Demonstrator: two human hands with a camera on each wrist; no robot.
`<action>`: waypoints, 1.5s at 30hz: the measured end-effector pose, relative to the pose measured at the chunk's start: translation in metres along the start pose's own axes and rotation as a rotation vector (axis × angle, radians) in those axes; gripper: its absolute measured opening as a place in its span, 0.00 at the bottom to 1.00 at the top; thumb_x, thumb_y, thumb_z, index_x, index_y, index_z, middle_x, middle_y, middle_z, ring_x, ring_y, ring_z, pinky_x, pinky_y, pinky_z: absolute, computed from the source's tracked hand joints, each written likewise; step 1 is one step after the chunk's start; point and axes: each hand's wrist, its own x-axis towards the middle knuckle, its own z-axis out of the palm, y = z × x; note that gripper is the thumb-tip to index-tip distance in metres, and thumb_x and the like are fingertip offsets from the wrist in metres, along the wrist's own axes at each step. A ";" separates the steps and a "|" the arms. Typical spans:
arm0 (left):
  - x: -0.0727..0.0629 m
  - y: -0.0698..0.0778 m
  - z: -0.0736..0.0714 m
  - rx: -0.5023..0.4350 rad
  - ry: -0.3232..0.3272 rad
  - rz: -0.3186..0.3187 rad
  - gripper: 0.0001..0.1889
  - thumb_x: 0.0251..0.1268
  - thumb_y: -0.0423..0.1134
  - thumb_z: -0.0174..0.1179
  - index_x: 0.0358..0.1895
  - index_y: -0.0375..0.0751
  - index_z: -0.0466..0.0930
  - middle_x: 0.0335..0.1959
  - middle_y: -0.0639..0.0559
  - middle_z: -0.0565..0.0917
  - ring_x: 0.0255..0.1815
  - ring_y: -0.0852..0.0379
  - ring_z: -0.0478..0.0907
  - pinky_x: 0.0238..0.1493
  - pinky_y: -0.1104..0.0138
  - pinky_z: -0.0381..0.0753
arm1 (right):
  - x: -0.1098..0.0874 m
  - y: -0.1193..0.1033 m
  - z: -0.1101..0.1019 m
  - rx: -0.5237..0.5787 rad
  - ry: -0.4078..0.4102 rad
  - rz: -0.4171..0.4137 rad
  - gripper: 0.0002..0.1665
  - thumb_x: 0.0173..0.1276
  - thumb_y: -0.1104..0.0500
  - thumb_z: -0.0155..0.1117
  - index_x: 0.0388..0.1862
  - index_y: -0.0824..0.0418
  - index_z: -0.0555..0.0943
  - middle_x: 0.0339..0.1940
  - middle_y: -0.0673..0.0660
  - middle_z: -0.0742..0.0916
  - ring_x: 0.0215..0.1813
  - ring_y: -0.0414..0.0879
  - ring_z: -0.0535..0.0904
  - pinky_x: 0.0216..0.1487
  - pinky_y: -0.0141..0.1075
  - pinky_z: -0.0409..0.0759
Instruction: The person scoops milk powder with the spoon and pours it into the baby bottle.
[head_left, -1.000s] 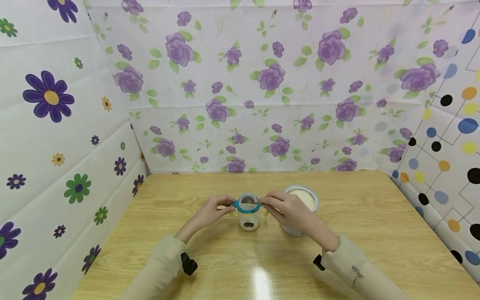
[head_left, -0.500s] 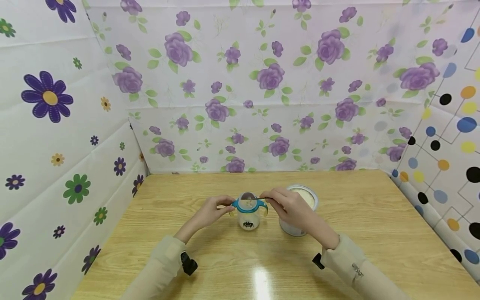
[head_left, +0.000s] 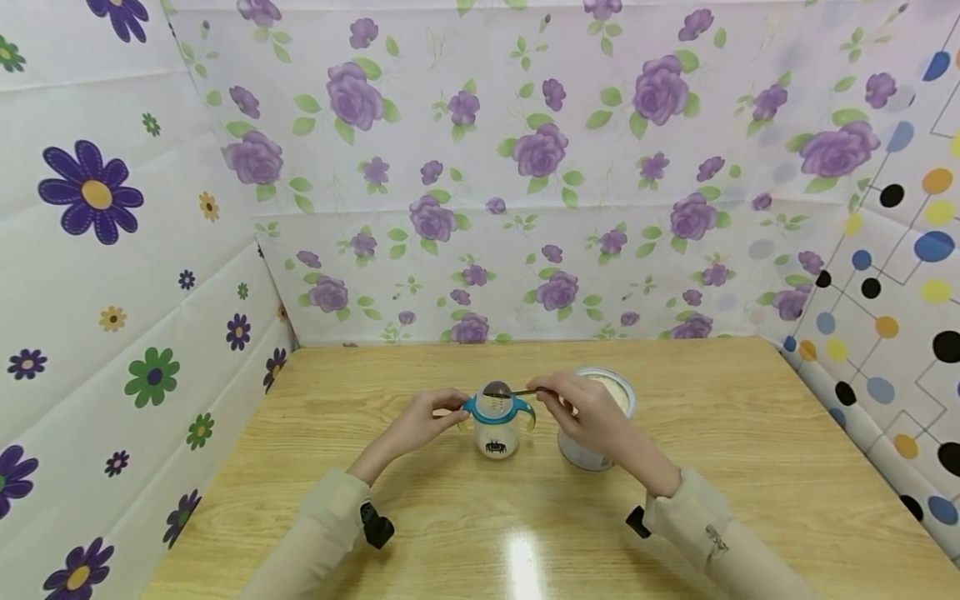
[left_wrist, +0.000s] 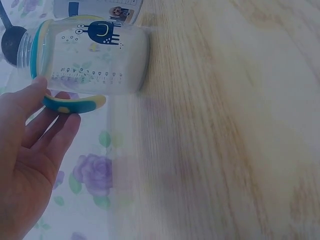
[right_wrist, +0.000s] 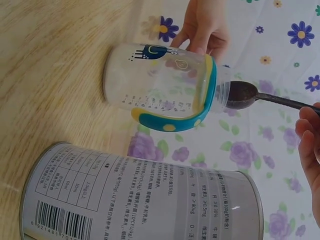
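Observation:
A clear baby bottle (head_left: 496,437) with a blue collar and two handles stands upright on the table, white powder at its bottom. My left hand (head_left: 427,423) holds the handle (left_wrist: 75,103) on the left between thumb and fingers. The right hand (head_left: 588,414) pinches the handle of a dark metal spoon (right_wrist: 285,101). Its bowl (right_wrist: 242,95) lies at the bottle's open mouth, looking bare of powder from the right wrist. Behind and below that hand is a can (head_left: 587,452) of pale powder, its top uncovered and partly hidden by the hand.
The wooden table (head_left: 360,375) meets a flower-printed cloth (head_left: 480,208) at the back. Patterned cloths also hang at the left and right sides. The can stands close to the bottle's right. A dark camera (head_left: 377,525) sits on the left wrist.
My right hand has shifted slightly right and up with the spoon, uncovering the bottle's handle on that side. The left hand keeps its hold, and the bottle stays in place.

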 end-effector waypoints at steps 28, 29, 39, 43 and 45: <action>0.001 -0.002 0.001 -0.012 0.007 -0.043 0.20 0.66 0.47 0.61 0.58 0.44 0.80 0.54 0.48 0.84 0.55 0.50 0.81 0.54 0.62 0.82 | -0.003 0.002 0.003 0.015 0.130 0.170 0.06 0.72 0.65 0.56 0.43 0.64 0.80 0.25 0.54 0.87 0.24 0.39 0.79 0.23 0.20 0.73; 0.002 -0.002 0.001 -0.009 0.014 -0.041 0.20 0.66 0.47 0.61 0.58 0.44 0.80 0.54 0.48 0.84 0.55 0.50 0.81 0.54 0.62 0.82 | -0.002 0.002 0.003 0.017 0.128 0.183 0.06 0.71 0.66 0.57 0.43 0.64 0.80 0.26 0.54 0.87 0.24 0.39 0.79 0.23 0.21 0.73; -0.006 0.033 -0.002 0.017 0.027 -0.026 0.15 0.68 0.35 0.59 0.55 0.34 0.80 0.52 0.40 0.84 0.54 0.43 0.81 0.54 0.56 0.82 | -0.003 0.001 0.002 0.021 0.134 0.259 0.13 0.61 0.76 0.62 0.42 0.64 0.80 0.26 0.52 0.87 0.22 0.35 0.77 0.21 0.22 0.73; -0.002 0.023 0.001 0.037 0.033 -0.034 0.14 0.68 0.34 0.58 0.54 0.34 0.80 0.51 0.40 0.84 0.54 0.43 0.81 0.54 0.56 0.82 | -0.002 -0.001 0.000 0.061 0.150 0.389 0.10 0.66 0.73 0.60 0.42 0.63 0.81 0.26 0.53 0.88 0.21 0.37 0.79 0.20 0.22 0.74; 0.001 0.013 0.003 0.043 0.043 -0.027 0.14 0.68 0.34 0.58 0.54 0.35 0.81 0.50 0.40 0.84 0.53 0.43 0.81 0.53 0.56 0.83 | -0.001 -0.003 -0.001 0.089 0.152 0.480 0.08 0.69 0.71 0.59 0.42 0.62 0.81 0.26 0.54 0.88 0.21 0.38 0.80 0.20 0.24 0.74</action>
